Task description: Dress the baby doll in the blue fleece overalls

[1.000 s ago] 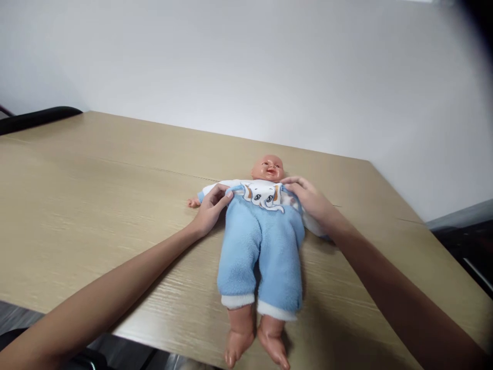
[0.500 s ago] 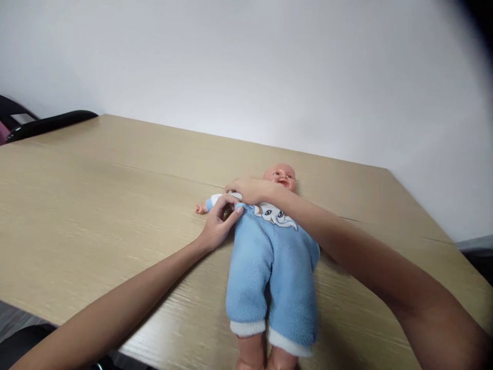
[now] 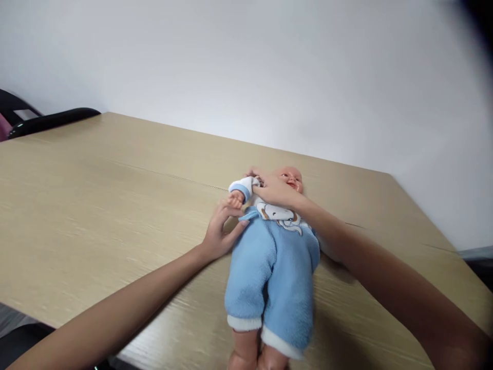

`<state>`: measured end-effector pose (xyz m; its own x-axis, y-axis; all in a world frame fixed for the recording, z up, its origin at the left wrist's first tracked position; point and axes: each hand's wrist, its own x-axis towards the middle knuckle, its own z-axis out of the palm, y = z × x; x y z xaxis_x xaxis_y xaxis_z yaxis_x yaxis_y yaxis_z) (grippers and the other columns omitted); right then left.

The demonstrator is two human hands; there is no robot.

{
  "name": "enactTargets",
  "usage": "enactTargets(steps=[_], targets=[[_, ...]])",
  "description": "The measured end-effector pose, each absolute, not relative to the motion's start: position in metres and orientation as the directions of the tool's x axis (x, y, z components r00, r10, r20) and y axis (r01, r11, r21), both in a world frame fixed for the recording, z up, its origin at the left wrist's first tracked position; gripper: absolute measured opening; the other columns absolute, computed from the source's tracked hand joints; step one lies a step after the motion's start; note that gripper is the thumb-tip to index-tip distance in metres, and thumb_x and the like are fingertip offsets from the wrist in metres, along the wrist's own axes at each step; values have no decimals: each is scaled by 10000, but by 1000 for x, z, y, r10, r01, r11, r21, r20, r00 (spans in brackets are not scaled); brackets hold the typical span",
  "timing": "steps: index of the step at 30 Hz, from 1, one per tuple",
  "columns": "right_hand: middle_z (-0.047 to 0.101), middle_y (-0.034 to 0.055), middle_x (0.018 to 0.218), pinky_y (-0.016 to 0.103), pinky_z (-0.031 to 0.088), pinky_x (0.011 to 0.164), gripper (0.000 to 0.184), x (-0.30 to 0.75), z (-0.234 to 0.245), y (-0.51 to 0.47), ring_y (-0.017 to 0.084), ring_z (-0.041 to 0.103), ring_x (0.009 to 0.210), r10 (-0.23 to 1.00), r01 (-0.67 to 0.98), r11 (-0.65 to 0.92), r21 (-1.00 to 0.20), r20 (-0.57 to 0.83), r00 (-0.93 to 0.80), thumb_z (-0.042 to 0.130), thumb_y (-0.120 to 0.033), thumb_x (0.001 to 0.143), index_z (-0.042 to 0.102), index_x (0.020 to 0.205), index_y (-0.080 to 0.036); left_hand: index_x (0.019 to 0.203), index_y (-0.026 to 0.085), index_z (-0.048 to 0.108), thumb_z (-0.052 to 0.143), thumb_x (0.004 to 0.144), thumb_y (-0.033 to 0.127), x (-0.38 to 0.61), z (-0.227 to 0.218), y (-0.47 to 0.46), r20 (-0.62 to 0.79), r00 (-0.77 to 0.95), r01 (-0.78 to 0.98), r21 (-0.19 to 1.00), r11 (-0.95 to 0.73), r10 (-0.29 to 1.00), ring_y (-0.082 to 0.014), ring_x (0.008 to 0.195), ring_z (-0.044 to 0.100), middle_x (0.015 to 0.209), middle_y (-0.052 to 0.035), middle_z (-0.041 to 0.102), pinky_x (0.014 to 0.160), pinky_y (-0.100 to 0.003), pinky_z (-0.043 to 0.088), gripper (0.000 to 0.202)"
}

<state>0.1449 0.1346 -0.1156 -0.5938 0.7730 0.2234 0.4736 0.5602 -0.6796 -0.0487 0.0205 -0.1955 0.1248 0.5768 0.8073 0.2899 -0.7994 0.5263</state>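
A baby doll [image 3: 290, 177] lies face up on the table, its bare feet toward me. It wears a fuzzy blue and white outfit [image 3: 250, 272] with an animal face on the chest. My left hand [image 3: 219, 231] pinches the blue edge of the outfit at the doll's side between thumb and fingers. Close above those fingers, the doll's small hand [image 3: 235, 199] sticks out of a white sleeve [image 3: 242, 185] with a blue cuff. My right hand [image 3: 275, 189] reaches across the chest, closed around the upper part of that sleeve near the shoulder. Its palm side is hidden.
The light wooden table [image 3: 115, 216] extends widely to the left and right of the doll. Behind it rises a plain white wall [image 3: 231, 72]. A black chair [image 3: 54, 121] stands at the far left edge, and another dark object [image 3: 23, 344] shows at the lower left.
The doll's arm, stretched out flat to the left before, is now bent up and in toward its body. My right hand has moved slightly right, and the doll's upper body has turned a little.
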Motion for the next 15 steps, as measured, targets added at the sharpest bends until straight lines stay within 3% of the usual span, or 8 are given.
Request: enactTargets(steps=[2,4,7,9,12,15], targets=[[753,37,1087,342,526,904,441,149,-120,138,228,684,989,771,454,546,-704,211,-600,514,-91,779,664,1175,-214,1117,237,656,717,1016,204,-50,-198,19,853,105,390,438,-810,512,-206,1073,626,1096,-50,643,993,-387,494,122],[763,30,1097,339,525,926,483,150,-121,139,223,685,1016,763,456,555,-696,207,-613,501,-63,753,679,1174,-220,1165,241,654,685,1035,222,-50,-202,18,867,78,396,426,-814,492,-237,1182,607,1212,-83,608,1057,-437,488,135],[773,42,1152,357,511,998,509,149,-116,131,223,690,1097,700,440,631,-639,226,-677,490,-26,751,722,1160,-222,1222,246,587,549,1100,247,-48,-209,22,841,51,228,515,-826,539,-247,1202,612,1250,-103,614,1066,-476,493,128],[775,62,1186,383,502,1039,478,149,-110,122,238,692,1143,661,438,680,-588,234,-713,504,-30,795,745,1163,-218,1207,250,558,498,1123,268,-45,-211,25,787,4,120,612,-782,617,-213,1099,625,1155,-76,626,999,-416,509,105],[751,114,1300,423,484,1092,338,152,-103,106,271,677,1220,692,494,683,-538,261,-673,572,-186,960,727,1260,-194,1136,256,581,547,1114,358,-43,-211,31,646,-94,82,764,-640,758,-198,1102,592,1145,-63,585,981,-360,489,109],[771,130,1259,407,518,987,374,158,-98,87,276,707,1116,780,583,580,-569,181,-600,580,-460,1053,716,1266,-184,1092,260,632,625,1069,474,-41,-208,35,498,-147,42,866,-498,855,-227,1290,540,1271,-79,561,1118,-374,430,215]])
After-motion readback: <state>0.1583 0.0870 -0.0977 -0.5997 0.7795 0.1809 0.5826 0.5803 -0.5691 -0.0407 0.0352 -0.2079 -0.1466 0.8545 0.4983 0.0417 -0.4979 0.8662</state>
